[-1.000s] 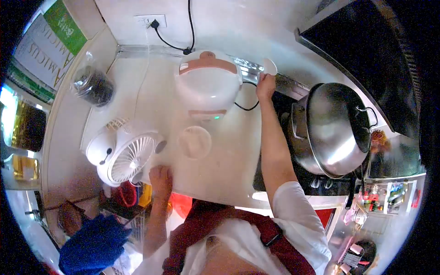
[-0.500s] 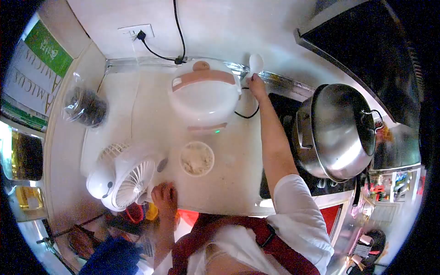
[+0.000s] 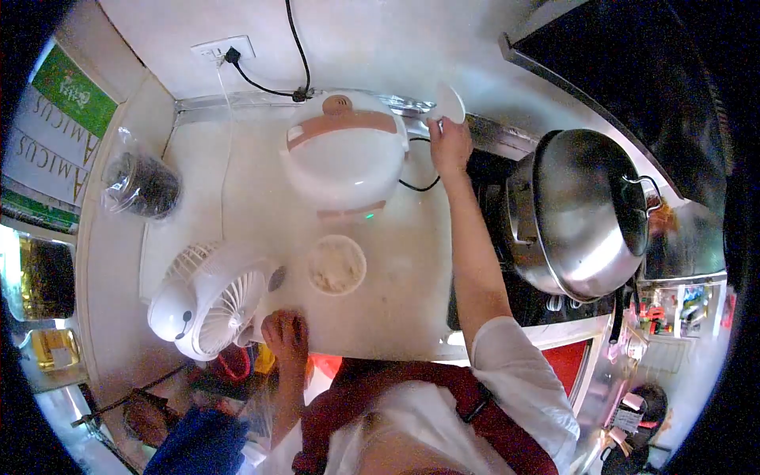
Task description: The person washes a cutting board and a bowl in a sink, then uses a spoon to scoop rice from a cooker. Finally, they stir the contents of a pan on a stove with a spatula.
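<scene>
My right hand (image 3: 452,148) is closed on the handle of a white rice paddle (image 3: 450,103), whose blade points up near the wall. It is beside a white rice cooker (image 3: 344,162) with a pinkish-brown band, lid down and a green light lit. At the counter's front edge rests my left hand (image 3: 286,331), fingers loosely bent and apart, with nothing visible in it. It is close to a white fan (image 3: 210,305). In front of the cooker stands a round white tub (image 3: 338,266) with pale, lumpy contents.
On the right, a large steel pot (image 3: 582,222) sits on a black cooktop (image 3: 484,265) under a dark range hood (image 3: 625,87). A bagged dark container (image 3: 142,186) is at the left. Black cords run to a wall outlet (image 3: 224,51).
The rice paddle has turned, its blade now seen more edge-on and tilted. My right hand has shifted slightly right. The whole view has moved a little; my left hand stays by the fan.
</scene>
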A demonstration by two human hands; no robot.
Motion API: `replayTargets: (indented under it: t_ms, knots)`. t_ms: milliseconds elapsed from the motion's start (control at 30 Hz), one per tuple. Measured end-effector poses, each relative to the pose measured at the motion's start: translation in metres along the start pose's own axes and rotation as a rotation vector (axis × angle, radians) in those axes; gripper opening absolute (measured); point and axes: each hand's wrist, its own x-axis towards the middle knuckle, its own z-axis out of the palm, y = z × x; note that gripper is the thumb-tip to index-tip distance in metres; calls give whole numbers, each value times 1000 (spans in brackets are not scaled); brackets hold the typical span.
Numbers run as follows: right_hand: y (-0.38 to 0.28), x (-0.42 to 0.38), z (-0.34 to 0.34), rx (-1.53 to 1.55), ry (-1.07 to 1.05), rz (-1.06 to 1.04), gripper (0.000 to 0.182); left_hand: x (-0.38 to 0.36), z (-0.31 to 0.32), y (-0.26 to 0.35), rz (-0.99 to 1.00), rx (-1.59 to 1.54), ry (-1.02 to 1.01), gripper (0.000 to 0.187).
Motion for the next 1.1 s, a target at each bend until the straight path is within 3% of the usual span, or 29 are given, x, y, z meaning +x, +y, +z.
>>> replayTargets:
  t_ms: [67,133,233,300,533,600,800,867,1000,1100]
  knots:
    - [-6,-36,-18,-8,119,9,31,-6,-1,-2,13,21,28,32]
    - [2,-87,-21,145,-98,208,30,-9,6,-7,16,69,124,31]
    - [6,-153,-16,278,-155,218,27,-7,0,-1,-6,68,122,33]
    - [10,-178,-12,233,-329,105,26,-13,3,-4,24,101,138,35]
    - [6,-172,-13,335,-302,80,24,-12,1,-1,49,182,136,44]
    - [5,-167,-19,314,-481,120,25,-14,5,-7,76,146,168,45]
    - [1,-179,-35,417,-333,271,50,-10,1,7,87,61,231,48]
    - [6,-196,-46,359,-178,224,55,-2,-5,24,59,-101,218,48]
    - [27,-248,-102,265,-250,20,50,17,-7,72,113,-213,171,52]
    - [45,-283,-162,261,-297,-9,40,30,8,115,187,-349,122,53]
